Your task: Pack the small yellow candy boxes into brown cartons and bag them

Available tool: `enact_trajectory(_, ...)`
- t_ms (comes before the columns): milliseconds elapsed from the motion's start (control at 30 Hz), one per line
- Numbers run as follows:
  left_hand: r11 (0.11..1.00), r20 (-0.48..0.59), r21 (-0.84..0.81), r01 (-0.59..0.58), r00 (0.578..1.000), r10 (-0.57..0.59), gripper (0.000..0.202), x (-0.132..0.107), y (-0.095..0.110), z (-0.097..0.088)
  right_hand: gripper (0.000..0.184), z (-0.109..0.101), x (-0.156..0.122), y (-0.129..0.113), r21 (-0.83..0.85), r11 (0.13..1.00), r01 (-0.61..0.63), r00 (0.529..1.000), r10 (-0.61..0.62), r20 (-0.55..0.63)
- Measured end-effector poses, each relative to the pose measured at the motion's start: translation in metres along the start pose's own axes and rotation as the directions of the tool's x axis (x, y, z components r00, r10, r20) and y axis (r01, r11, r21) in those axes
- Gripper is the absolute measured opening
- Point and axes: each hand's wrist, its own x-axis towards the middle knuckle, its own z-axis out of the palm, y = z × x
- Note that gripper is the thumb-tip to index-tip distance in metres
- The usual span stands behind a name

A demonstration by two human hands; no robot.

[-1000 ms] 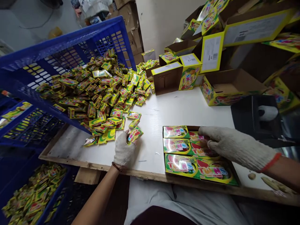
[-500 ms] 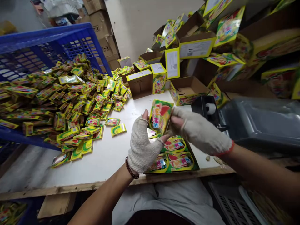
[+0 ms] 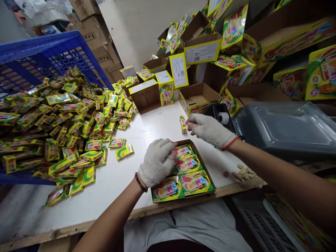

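Note:
A shallow open carton [image 3: 208, 168] at the table's front edge holds several flat yellow-green candy packs [image 3: 195, 182] printed "TWINS". My left hand [image 3: 157, 162], in a white fingerless glove, rests over the carton's left side, its fingers laid on the packs and hiding part of them. My right hand [image 3: 211, 131], gloved alike, is beyond the carton, fingers apart. Just left of its fingertips a single narrow candy pack [image 3: 183, 125] stands on the table; whether they touch is unclear. Two loose packs [image 3: 125, 152] lie left of my left hand.
A blue crate [image 3: 78, 52] on its side spills a heap of packs [image 3: 78, 119] at left. Open display cartons [image 3: 198, 96] are piled at the back right. A tape dispenser [image 3: 223, 117], a grey plastic bin [image 3: 286, 126] and beige scraps [image 3: 245, 173] lie at right.
The pack between my hands is out of them. My left hand has come down onto the carton; my right hand has moved away, beside a single pack. The view has shifted right.

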Motion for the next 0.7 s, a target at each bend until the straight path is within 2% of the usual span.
enact_trajectory(67, 0.985, 0.162, 0.144, -0.092, 0.984, 0.068, 0.031, -0.008, 0.001, -0.003, 0.025, -0.010, 0.017, 0.017, -0.099, 0.991, -0.094, 0.996, 0.093, -0.013)
enact_trajectory(133, 0.962, 0.231, 0.265, -0.060, 0.973, -0.003, 0.035, -0.017, 0.000, -0.001, 0.028, -0.011, 0.033, 0.031, -0.207, 0.963, -0.173, 0.983, 0.182, 0.028)
enact_trajectory(200, 0.950, 0.230, 0.311, -0.013, 0.971, -0.062, 0.035, -0.023, -0.003, 0.003, 0.040, -0.001, 0.045, 0.038, -0.272, 0.938, -0.215, 0.971, 0.235, 0.041)
enact_trajectory(267, 0.950, 0.221, 0.313, -0.008, 0.973, -0.064, 0.034, -0.027, -0.005, 0.007, 0.061, 0.016, 0.055, 0.038, -0.283, 0.929, -0.238, 0.969, 0.246, -0.009)
enact_trajectory(333, 0.950, 0.217, 0.313, -0.014, 0.975, -0.058, 0.031, -0.028, -0.006, 0.008, 0.074, 0.035, 0.065, 0.036, -0.277, 0.925, -0.261, 0.965, 0.255, -0.058)
enact_trajectory(367, 0.950, 0.219, 0.313, -0.017, 0.974, -0.055, 0.029, -0.028, -0.006, 0.009, 0.075, 0.042, 0.070, 0.034, -0.277, 0.923, -0.267, 0.964, 0.260, -0.064)
enact_trajectory(433, 0.950, 0.217, 0.313, -0.015, 0.975, -0.056, 0.025, -0.027, -0.005, 0.009, 0.065, 0.048, 0.079, 0.033, -0.282, 0.923, -0.261, 0.965, 0.261, -0.040)
enact_trajectory(500, 0.949, 0.208, 0.315, -0.006, 0.976, -0.063, 0.023, -0.026, -0.004, 0.009, 0.049, 0.040, 0.082, 0.033, -0.280, 0.933, -0.228, 0.972, 0.234, -0.011)
enact_trajectory(567, 0.948, 0.200, 0.317, -0.004, 0.978, -0.063, 0.022, -0.026, -0.004, 0.009, 0.037, 0.021, 0.077, 0.032, -0.260, 0.950, -0.173, 0.984, 0.175, -0.014)
enact_trajectory(633, 0.948, 0.195, 0.317, -0.009, 0.979, -0.056, 0.023, -0.027, -0.005, 0.010, 0.036, -0.004, 0.064, 0.027, -0.215, 0.974, -0.072, 0.997, 0.077, 0.016)
enact_trajectory(700, 0.949, 0.190, 0.315, -0.014, 0.980, -0.049, 0.024, -0.027, -0.005, 0.011, 0.033, -0.025, 0.045, 0.018, -0.161, 0.986, 0.040, 0.992, -0.019, 0.126)
